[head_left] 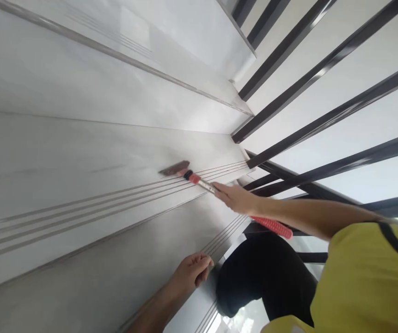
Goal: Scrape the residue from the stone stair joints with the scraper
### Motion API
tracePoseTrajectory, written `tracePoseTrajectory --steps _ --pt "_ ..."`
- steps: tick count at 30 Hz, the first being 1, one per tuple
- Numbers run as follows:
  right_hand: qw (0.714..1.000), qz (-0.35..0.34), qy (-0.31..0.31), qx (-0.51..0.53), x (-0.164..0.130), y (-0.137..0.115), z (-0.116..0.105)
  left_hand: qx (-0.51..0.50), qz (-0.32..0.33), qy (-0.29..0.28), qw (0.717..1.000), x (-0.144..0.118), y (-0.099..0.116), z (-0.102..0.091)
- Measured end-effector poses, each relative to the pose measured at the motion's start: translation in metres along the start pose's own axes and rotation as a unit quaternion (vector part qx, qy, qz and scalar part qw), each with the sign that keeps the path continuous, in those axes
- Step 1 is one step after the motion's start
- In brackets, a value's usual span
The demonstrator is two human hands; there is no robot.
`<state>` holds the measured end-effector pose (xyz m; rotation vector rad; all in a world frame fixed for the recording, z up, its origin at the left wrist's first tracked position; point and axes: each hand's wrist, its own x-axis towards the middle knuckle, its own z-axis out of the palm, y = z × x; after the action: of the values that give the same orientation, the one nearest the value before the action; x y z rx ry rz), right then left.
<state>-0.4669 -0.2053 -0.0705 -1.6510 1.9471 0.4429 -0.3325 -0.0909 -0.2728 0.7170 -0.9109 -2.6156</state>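
My right hand (235, 196) is wrapped around the metal shaft of a long-handled scraper (205, 186) with a red textured grip. The grip's end sticks out beneath my forearm. The scraper's dark head (175, 168) lies against a pale stone stair tread (115, 148), beside the grooves near its front edge. Lower down, my left hand (197, 268) rests in a loose fist at the grooved edge of the step below, with nothing visible in its curled fingers.
Dark metal railing bars (289, 55) run along the right side of the stairs, with a white wall (375, 60) behind. More pale steps (91, 69) rise above. My black-clad knee (264, 273) and yellow shirt (368, 277) fill the lower right.
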Motion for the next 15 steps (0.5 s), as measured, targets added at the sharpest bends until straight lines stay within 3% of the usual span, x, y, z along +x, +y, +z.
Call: tracePoseTrajectory --steps 4,7,9,12,15 --pt "0.990 0.085 -0.037 0.110 -0.023 0.058 0.009 -0.069 -0.005 -0.017 0.997 0.018 0.007 0.038" --pt "0.966 0.198 -0.032 0.166 -0.034 0.116 -0.011 -0.078 -0.007 0.003 0.997 0.029 0.019 0.061" --pt "0.959 0.239 -0.043 0.148 -0.034 0.151 -0.029 -0.079 -0.017 0.032 0.996 0.032 0.024 0.075" --pt "0.972 0.218 -0.063 0.064 -0.024 0.189 -0.045 -0.075 -0.064 0.086 0.991 0.026 0.027 0.097" --pt "0.990 0.125 -0.071 -0.014 -0.014 0.205 -0.044 -0.071 -0.116 0.135 0.981 0.006 0.030 0.125"
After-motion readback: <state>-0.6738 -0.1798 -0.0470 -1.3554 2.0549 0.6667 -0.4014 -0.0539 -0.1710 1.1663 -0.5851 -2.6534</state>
